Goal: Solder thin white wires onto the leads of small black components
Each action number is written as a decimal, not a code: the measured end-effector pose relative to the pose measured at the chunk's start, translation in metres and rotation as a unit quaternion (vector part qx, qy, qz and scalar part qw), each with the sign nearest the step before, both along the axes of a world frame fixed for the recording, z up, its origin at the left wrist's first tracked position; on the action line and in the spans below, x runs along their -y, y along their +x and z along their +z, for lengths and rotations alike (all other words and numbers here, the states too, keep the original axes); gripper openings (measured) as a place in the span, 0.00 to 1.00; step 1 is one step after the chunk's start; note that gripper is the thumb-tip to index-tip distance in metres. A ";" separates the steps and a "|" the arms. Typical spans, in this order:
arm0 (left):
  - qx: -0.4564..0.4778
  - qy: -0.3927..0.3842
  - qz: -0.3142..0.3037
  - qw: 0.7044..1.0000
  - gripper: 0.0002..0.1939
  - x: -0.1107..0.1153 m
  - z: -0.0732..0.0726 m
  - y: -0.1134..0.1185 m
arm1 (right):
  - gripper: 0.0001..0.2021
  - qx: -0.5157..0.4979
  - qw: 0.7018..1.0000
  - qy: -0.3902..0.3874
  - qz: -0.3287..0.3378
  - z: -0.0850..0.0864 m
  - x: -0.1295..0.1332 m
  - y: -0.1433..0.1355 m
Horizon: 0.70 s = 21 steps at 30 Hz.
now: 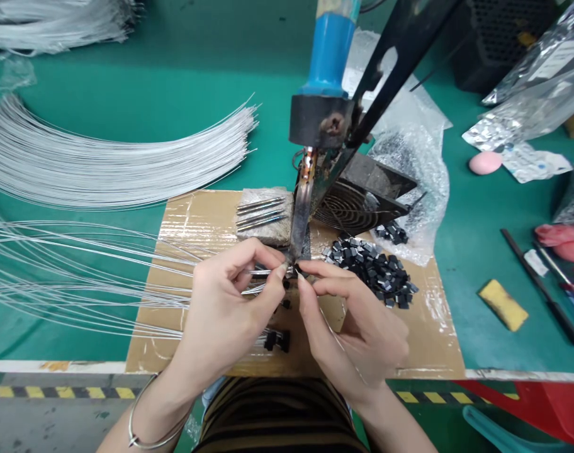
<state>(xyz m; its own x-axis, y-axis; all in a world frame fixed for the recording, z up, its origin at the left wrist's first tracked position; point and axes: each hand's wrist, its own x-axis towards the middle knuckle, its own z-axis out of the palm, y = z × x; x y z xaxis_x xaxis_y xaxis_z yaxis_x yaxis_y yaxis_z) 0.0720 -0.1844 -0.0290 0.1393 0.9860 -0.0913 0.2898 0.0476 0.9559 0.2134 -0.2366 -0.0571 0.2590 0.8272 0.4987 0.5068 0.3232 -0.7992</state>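
Note:
Beneath the tip of a blue-handled soldering iron (328, 53) fixed on a black arm, my two hands meet over a cardboard sheet (433, 327). My left hand (235, 302) is closed, thumb and forefinger pinching the end of a thin grey cable (261, 273). My right hand (357, 321) pinches a thin solder wire (337, 340) that trails down across its palm. A small dark part sits between the fingertips at the iron, mostly hidden. Below my left fingers lie cables ending in black connectors (277, 340).
A pile of small black connectors (372, 270) lies right of my hands. A fan (357, 201) stands behind, and a block with metal rods (263, 214) sits left of the iron. A cable bundle (126, 167) and yellow sponge (503, 304) flank the cardboard.

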 end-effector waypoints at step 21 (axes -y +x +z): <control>-0.263 0.348 -0.038 0.899 0.12 0.025 -0.023 -0.038 | 0.32 -0.236 0.933 -0.214 -0.164 -0.029 0.040 0.089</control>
